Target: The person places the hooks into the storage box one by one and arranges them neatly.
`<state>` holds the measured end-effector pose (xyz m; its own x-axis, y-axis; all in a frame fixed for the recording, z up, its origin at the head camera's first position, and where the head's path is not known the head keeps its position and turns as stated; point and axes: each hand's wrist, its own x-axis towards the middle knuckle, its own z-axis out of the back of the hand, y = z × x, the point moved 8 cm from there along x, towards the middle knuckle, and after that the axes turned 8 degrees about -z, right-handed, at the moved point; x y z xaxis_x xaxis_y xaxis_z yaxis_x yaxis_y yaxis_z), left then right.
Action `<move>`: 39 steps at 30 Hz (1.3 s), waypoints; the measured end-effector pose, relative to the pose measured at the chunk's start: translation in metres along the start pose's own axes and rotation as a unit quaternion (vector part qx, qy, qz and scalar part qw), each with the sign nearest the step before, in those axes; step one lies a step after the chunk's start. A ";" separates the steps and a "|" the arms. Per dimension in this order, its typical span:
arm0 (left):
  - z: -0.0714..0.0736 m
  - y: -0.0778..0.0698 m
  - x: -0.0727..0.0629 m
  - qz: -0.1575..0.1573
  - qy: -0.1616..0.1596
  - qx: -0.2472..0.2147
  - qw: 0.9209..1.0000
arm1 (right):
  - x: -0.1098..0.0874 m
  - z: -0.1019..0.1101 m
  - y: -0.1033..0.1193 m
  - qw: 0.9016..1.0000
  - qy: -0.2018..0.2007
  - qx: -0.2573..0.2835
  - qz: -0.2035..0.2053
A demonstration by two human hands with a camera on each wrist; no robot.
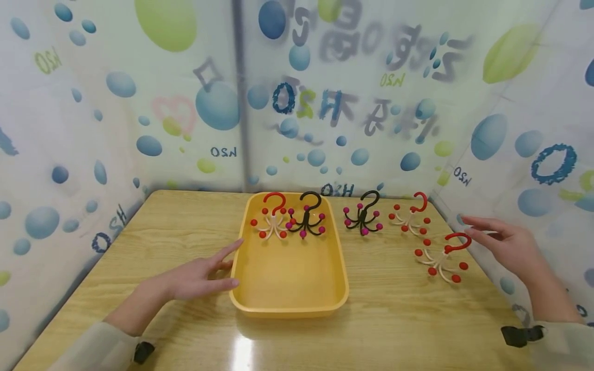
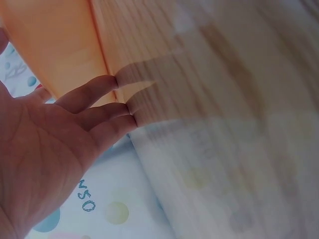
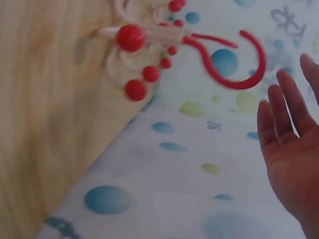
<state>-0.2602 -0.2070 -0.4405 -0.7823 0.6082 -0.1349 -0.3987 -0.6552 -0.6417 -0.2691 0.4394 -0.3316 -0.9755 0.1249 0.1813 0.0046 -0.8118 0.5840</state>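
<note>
My left hand (image 1: 197, 278) has its fingers and thumb stretched out against the left side of a yellow tray (image 1: 287, 278). Its fingertips meet the tray's orange-looking wall (image 2: 65, 45) in the left wrist view. To the right, my right hand (image 1: 510, 250) is beside the red hook of a red-and-white claw hanger (image 1: 447, 250) with red ball tips. A gap shows between those fingers and the hook (image 3: 224, 82) in the right wrist view. Inside the tray, at its far end, stand another red-and-white hanger (image 1: 274, 219) and a black hanger (image 1: 306, 219) with magenta balls.
A second black hanger (image 1: 363, 217) stands on the wooden table (image 1: 176, 330) right of the tray. Beyond the nearest hanger is one more red-and-white hanger (image 1: 411, 211). Patterned curtains (image 1: 185, 144) enclose the table at the back and both sides.
</note>
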 end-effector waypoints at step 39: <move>0.000 0.001 -0.001 0.006 -0.005 -0.003 1.000 | -0.002 -0.037 -0.051 0.993 -0.009 0.099 -0.065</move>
<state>-0.2602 -0.2084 -0.4413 -0.7922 0.5951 -0.1351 -0.3855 -0.6597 -0.6452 -0.2754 0.4595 -0.3910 -0.9664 0.2337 0.1069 -0.0769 -0.6599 0.7474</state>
